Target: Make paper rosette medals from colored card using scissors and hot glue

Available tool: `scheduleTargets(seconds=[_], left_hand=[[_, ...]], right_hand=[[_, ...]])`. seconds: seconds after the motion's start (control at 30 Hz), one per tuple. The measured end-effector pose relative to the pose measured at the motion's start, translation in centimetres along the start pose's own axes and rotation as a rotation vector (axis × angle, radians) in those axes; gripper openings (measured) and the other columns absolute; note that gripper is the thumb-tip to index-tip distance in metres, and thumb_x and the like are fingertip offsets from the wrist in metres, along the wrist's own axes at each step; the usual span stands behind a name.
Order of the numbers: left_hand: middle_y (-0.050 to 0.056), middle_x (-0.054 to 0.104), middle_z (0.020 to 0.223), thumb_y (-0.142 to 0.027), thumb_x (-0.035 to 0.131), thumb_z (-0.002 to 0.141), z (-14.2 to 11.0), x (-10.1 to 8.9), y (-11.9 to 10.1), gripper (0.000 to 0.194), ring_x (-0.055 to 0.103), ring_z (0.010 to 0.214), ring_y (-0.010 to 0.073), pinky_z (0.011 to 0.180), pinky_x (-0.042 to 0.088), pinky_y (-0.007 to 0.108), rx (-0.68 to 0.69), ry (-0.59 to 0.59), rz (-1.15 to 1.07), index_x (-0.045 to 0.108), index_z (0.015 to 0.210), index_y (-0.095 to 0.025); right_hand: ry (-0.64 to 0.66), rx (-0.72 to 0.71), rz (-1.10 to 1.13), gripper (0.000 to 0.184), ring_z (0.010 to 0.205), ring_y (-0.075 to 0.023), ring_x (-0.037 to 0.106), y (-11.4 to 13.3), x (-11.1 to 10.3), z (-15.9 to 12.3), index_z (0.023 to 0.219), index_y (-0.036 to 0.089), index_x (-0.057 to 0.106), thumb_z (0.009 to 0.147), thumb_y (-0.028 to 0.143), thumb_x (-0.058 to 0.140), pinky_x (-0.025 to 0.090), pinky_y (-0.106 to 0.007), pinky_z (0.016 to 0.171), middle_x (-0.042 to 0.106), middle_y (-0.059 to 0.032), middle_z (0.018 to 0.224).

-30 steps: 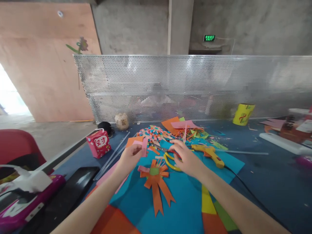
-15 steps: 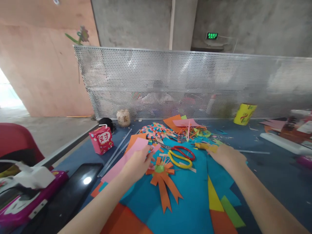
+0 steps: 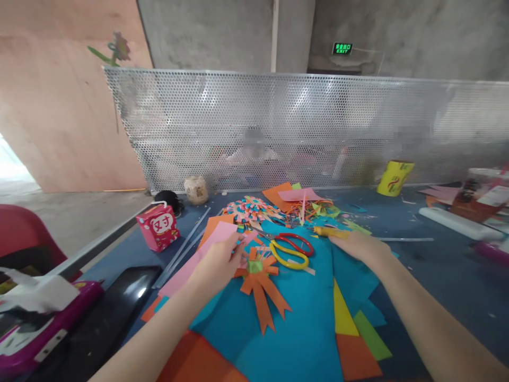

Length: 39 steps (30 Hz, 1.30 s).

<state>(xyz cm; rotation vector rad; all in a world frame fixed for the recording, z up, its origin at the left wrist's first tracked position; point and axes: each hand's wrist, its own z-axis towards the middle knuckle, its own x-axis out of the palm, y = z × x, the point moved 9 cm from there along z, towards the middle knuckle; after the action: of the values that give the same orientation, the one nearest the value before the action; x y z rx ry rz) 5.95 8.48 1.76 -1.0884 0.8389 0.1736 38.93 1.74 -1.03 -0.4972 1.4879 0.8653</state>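
Note:
My left hand (image 3: 221, 261) is closed in a pinch on a small pink paper piece (image 3: 249, 239), beside a paper flower. That flower (image 3: 260, 286) has orange petals, a green centre and two notched orange tails, and lies on blue sheets (image 3: 298, 323). My right hand (image 3: 360, 248) is closed around a yellow hot glue gun (image 3: 332, 232), its nozzle toward the left. Clear glue stick (image 3: 411, 239) sticks out behind that hand. Between the hands rest scissors (image 3: 292, 252) with one red and one yellow handle loop. My fingers partly hide what they grip.
Finished-looking paper rosettes (image 3: 252, 209) and paper scraps (image 3: 310, 209) lie at the back. To the left are a pink drink carton (image 3: 158, 228), clear glue sticks (image 3: 183, 246), a phone (image 3: 127, 297) and a power strip (image 3: 59, 323). A perforated metal screen (image 3: 191, 122) closes the far side.
The whole view has shifted slightly, so things sit a little higher and further left. Both hands keep nearly the same places and grips.

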Motion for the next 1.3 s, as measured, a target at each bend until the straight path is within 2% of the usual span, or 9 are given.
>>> scheduleTargets(seconds=[0.1, 0.23, 0.37, 0.43, 0.57, 0.63, 0.8, 1.0, 1.3], left_hand=[[0.002, 0.066, 0.072, -0.036, 0.033, 0.082, 0.2, -0.2, 0.2, 0.018, 0.062, 0.068, 0.0192, 0.063, 0.043, 0.027, 0.025, -0.015, 0.076, 0.046, 0.08, -0.023], [0.002, 0.064, 0.074, -0.034, 0.03, 0.083, 0.1, -0.2, -0.1, 0.02, 0.062, 0.071, 0.0185, 0.065, 0.042, 0.027, 0.042, -0.006, 0.124, 0.045, 0.076, -0.022], [0.003, 0.062, 0.074, -0.037, 0.031, 0.083, 0.1, -0.4, -0.4, 0.024, 0.06, 0.072, 0.0193, 0.063, 0.043, 0.028, 0.049, -0.023, 0.147, 0.047, 0.074, -0.022], [0.003, 0.061, 0.074, -0.039, 0.032, 0.082, 0.3, -0.3, 0.1, 0.024, 0.061, 0.072, 0.019, 0.055, 0.045, 0.026, -0.011, -0.019, 0.051, 0.046, 0.074, -0.022], [0.004, 0.06, 0.077, -0.039, 0.042, 0.076, 0.2, 0.5, 1.6, 0.019, 0.063, 0.077, 0.022, 0.038, 0.044, 0.022, -0.253, 0.036, -0.241, 0.043, 0.075, -0.02], [0.005, 0.06, 0.082, -0.038, 0.046, 0.074, 0.0, 0.9, 1.8, 0.02, 0.063, 0.079, 0.0229, 0.04, 0.048, 0.024, -0.327, 0.071, -0.363, 0.042, 0.075, -0.019], [0.01, 0.056, 0.101, -0.041, 0.051, 0.072, -0.2, 1.0, 2.5, 0.029, 0.061, 0.087, 0.0239, 0.053, 0.055, 0.034, -0.378, 0.072, -0.561, 0.048, 0.084, -0.015], [0.01, 0.059, 0.099, -0.049, 0.053, 0.068, -0.1, 1.6, 2.2, 0.035, 0.058, 0.094, 0.0249, 0.055, 0.056, 0.032, -0.348, 0.122, -0.535, 0.046, 0.081, -0.016], [0.006, 0.059, 0.088, -0.052, 0.044, 0.072, 0.1, 2.1, 0.9, 0.034, 0.056, 0.093, 0.0251, 0.043, 0.053, 0.027, -0.207, 0.169, -0.311, 0.046, 0.077, -0.018]], right_hand=[[0.041, 0.046, 0.013, 0.054, 0.084, -0.03, 0.06, 0.1, -0.2, -0.5, 0.095, 0.015, 0.065, 0.073, 0.057, 0.038, 0.044, -0.037, 0.065, 0.064, -0.0158, 0.091], [-0.001, 0.057, 0.044, 0.057, 0.084, -0.0322, 0.059, 1.0, -1.7, -1.6, 0.098, 0.012, 0.062, 0.076, 0.055, 0.031, 0.043, -0.037, 0.062, 0.063, -0.0189, 0.092], [-0.038, 0.026, 0.079, 0.056, 0.082, -0.031, 0.06, 1.9, -2.8, -2.2, 0.104, 0.013, 0.057, 0.077, 0.055, 0.03, 0.042, -0.034, 0.06, 0.063, -0.0168, 0.089], [-0.049, -0.008, 0.094, 0.053, 0.08, -0.0295, 0.06, 2.4, -2.9, -2.3, 0.103, 0.014, 0.056, 0.076, 0.053, 0.033, 0.041, -0.032, 0.059, 0.064, -0.0145, 0.086], [-0.091, -0.055, 0.121, 0.052, 0.073, -0.0277, 0.061, 3.0, -3.1, -2.5, 0.098, 0.013, 0.056, 0.076, 0.054, 0.034, 0.039, -0.031, 0.056, 0.063, -0.0134, 0.078], [-0.101, -0.06, 0.119, 0.053, 0.072, -0.0276, 0.061, 3.2, -3.0, -2.7, 0.096, 0.012, 0.055, 0.076, 0.055, 0.033, 0.038, -0.03, 0.054, 0.063, -0.0138, 0.077], [-0.057, -0.066, 0.092, 0.048, 0.073, -0.0276, 0.06, 3.7, -2.5, -3.0, 0.087, 0.013, 0.056, 0.075, 0.055, 0.034, 0.037, -0.03, 0.051, 0.063, -0.0131, 0.081], [-0.038, -0.068, 0.085, 0.047, 0.075, -0.0276, 0.061, 4.0, -2.4, -3.3, 0.089, 0.014, 0.055, 0.076, 0.054, 0.034, 0.037, -0.029, 0.05, 0.063, -0.0125, 0.081], [-0.023, -0.073, 0.069, 0.047, 0.073, -0.0272, 0.061, 4.2, -2.1, -3.3, 0.088, 0.013, 0.056, 0.075, 0.054, 0.036, 0.038, -0.03, 0.051, 0.063, -0.013, 0.08]])
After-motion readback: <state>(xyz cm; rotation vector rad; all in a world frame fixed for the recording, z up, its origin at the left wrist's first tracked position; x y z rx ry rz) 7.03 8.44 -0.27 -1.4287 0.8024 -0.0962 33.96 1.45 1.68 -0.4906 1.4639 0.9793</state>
